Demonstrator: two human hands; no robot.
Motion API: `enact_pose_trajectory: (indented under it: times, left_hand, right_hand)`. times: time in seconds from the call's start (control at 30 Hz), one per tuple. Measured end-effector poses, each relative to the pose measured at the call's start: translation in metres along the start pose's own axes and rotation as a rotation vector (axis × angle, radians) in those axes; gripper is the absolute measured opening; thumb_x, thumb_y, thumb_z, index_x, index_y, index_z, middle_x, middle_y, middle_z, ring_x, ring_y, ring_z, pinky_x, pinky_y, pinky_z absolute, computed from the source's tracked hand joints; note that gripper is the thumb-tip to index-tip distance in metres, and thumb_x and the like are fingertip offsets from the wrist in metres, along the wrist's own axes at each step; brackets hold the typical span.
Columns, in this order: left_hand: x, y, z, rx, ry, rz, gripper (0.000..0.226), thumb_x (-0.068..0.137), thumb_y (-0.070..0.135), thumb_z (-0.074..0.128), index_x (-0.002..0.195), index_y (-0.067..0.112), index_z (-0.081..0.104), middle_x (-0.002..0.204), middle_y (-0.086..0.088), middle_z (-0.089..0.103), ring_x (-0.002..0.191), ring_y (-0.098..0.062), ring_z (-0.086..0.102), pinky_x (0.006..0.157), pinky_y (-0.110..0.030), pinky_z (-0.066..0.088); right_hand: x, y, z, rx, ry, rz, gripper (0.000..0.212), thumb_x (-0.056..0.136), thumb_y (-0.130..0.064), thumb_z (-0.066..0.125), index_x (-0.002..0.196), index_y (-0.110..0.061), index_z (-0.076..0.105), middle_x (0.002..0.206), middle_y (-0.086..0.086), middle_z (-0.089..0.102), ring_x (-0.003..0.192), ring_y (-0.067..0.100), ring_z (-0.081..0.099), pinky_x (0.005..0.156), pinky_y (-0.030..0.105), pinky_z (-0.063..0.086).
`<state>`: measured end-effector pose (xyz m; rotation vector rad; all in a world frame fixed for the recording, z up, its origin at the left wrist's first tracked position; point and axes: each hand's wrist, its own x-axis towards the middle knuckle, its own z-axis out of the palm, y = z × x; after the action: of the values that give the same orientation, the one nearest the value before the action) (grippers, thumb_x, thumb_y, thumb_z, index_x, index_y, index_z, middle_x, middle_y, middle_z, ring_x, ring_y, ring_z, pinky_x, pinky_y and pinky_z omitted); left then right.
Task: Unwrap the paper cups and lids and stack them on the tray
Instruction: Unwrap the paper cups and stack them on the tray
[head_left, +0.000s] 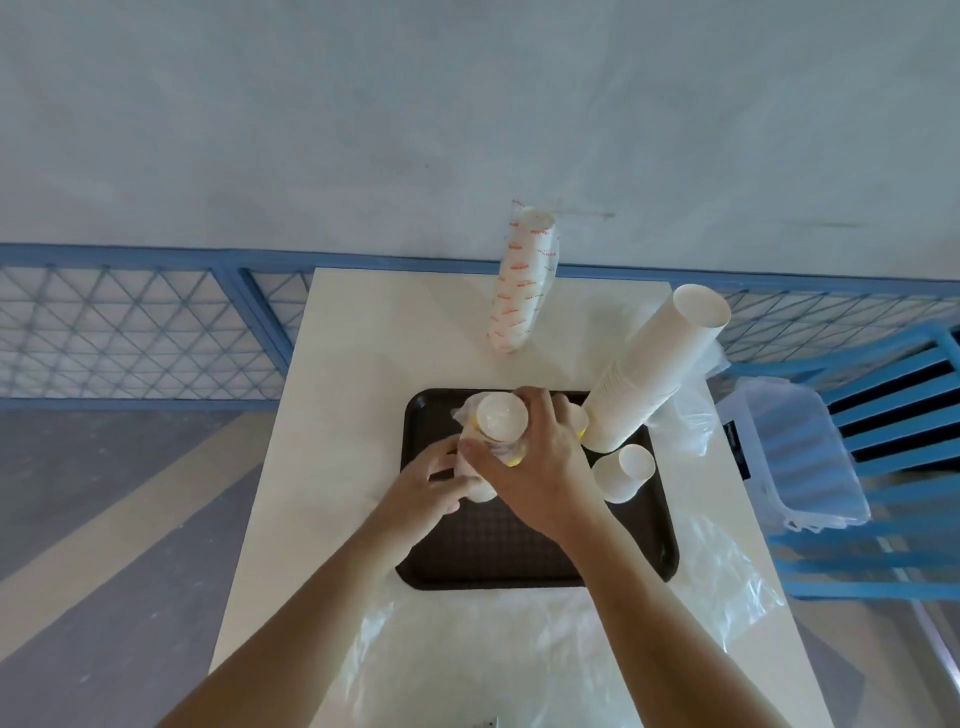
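Over the far left of the dark tray (519, 561), we grip a plastic-wrapped stack of lids (501, 415). Our right hand (540, 457) curls round its upper part and our left hand (441, 483) round its lower end. A tall stack of cups (654, 374) and a short stack (626, 470) stand at the tray's right, and a wrapped sleeve of cups (522, 280) stands far back on the worktop (337, 415).

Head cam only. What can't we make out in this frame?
All in the head view.
Lower part of the wrapped lid stack: hidden by the left hand and right hand; how far the wrap is off is unclear.
Red print on the wrapped cup sleeve: too small to read.
Far right corner of the tray: hidden by the tall cup stack.
Small item at the bottom edge: cut off.
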<state>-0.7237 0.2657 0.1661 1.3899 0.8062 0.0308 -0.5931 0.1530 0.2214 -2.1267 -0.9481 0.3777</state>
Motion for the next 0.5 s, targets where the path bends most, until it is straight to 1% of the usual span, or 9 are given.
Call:
enact_pose_trajectory:
  times: [0.07, 0.1, 0.13, 0.17, 0.23, 0.3, 0.37, 0.43, 0.5]
  left_hand:
    - [-0.019, 0.024, -0.003, -0.104, 0.021, 0.101, 0.044, 0.093, 0.035, 0.071, 0.137, 0.034, 0.062, 0.130, 0.011, 0.070, 0.119, -0.006, 0.066, 0.099, -0.038, 0.055]
    - [-0.026, 0.037, -0.003, -0.125, 0.022, 0.153, 0.039, 0.095, 0.038, 0.068, 0.134, 0.034, 0.064, 0.128, 0.012, 0.070, 0.120, -0.008, 0.066, 0.099, -0.040, 0.056]
    - [-0.032, 0.050, -0.002, -0.102, 0.030, 0.190, 0.032, 0.098, 0.042, 0.065, 0.130, 0.038, 0.066, 0.125, 0.014, 0.071, 0.118, -0.008, 0.067, 0.097, -0.039, 0.057]
    - [-0.034, 0.060, 0.000, -0.043, 0.061, 0.208, 0.024, 0.100, 0.047, 0.063, 0.123, 0.043, 0.068, 0.120, 0.016, 0.073, 0.114, -0.005, 0.068, 0.095, -0.038, 0.059]
    - [-0.031, 0.074, 0.003, 0.115, 0.189, 0.223, 0.014, 0.097, 0.056, 0.064, 0.106, 0.049, 0.070, 0.107, 0.020, 0.076, 0.101, 0.000, 0.071, 0.092, -0.038, 0.061]
    - [-0.026, 0.082, 0.005, 0.252, 0.321, 0.256, 0.011, 0.093, 0.052, 0.069, 0.093, 0.043, 0.075, 0.089, 0.020, 0.077, 0.085, 0.000, 0.073, 0.086, -0.036, 0.063]
    - [-0.023, 0.090, 0.008, 0.356, 0.417, 0.307, 0.014, 0.092, 0.040, 0.072, 0.088, 0.029, 0.081, 0.075, 0.016, 0.075, 0.073, -0.002, 0.072, 0.079, -0.034, 0.063]
    - [-0.023, 0.099, 0.011, 0.423, 0.465, 0.356, 0.015, 0.090, 0.032, 0.076, 0.092, 0.020, 0.084, 0.076, 0.013, 0.076, 0.070, -0.004, 0.071, 0.075, -0.034, 0.063]
    - [-0.024, 0.107, 0.014, 0.484, 0.468, 0.392, 0.015, 0.088, 0.031, 0.078, 0.094, 0.019, 0.084, 0.075, 0.013, 0.075, 0.070, -0.006, 0.071, 0.073, -0.034, 0.063]
  right_hand:
    - [0.001, -0.002, -0.006, 0.131, -0.113, 0.095, 0.072, 0.077, -0.076, 0.061, 0.130, -0.029, 0.049, 0.123, -0.006, 0.054, 0.119, 0.015, 0.048, 0.099, 0.039, 0.048]
    - [0.003, -0.005, -0.008, 0.249, -0.149, 0.162, 0.067, 0.079, -0.076, 0.057, 0.127, -0.031, 0.052, 0.125, -0.006, 0.056, 0.122, 0.015, 0.050, 0.103, 0.045, 0.048]
    - [0.005, -0.007, -0.010, 0.344, -0.164, 0.218, 0.060, 0.081, -0.074, 0.053, 0.122, -0.032, 0.055, 0.124, -0.006, 0.060, 0.121, 0.017, 0.054, 0.104, 0.049, 0.049]
    - [0.008, -0.010, -0.013, 0.398, -0.157, 0.259, 0.050, 0.083, -0.071, 0.052, 0.115, -0.032, 0.058, 0.120, -0.005, 0.063, 0.117, 0.018, 0.059, 0.102, 0.052, 0.052]
    - [0.014, -0.015, -0.019, 0.364, -0.141, 0.293, 0.032, 0.090, -0.057, 0.054, 0.105, -0.029, 0.057, 0.110, 0.000, 0.067, 0.104, 0.021, 0.067, 0.091, 0.054, 0.058]
    - [0.020, -0.016, -0.026, 0.278, -0.155, 0.307, 0.017, 0.097, -0.039, 0.059, 0.104, -0.023, 0.056, 0.103, 0.003, 0.068, 0.089, 0.024, 0.072, 0.080, 0.053, 0.062]
    - [0.025, -0.017, -0.032, 0.188, -0.177, 0.299, 0.011, 0.095, -0.028, 0.061, 0.103, -0.023, 0.056, 0.095, 0.004, 0.069, 0.082, 0.025, 0.071, 0.075, 0.051, 0.063]
    - [0.030, -0.020, -0.040, 0.107, -0.189, 0.254, 0.010, 0.095, -0.021, 0.063, 0.103, -0.022, 0.057, 0.089, 0.003, 0.066, 0.077, 0.021, 0.066, 0.067, 0.044, 0.061]
    - [0.034, -0.025, -0.048, 0.036, -0.179, 0.177, 0.011, 0.094, -0.013, 0.064, 0.103, -0.018, 0.061, 0.083, -0.002, 0.059, 0.071, 0.013, 0.057, 0.060, 0.031, 0.048]
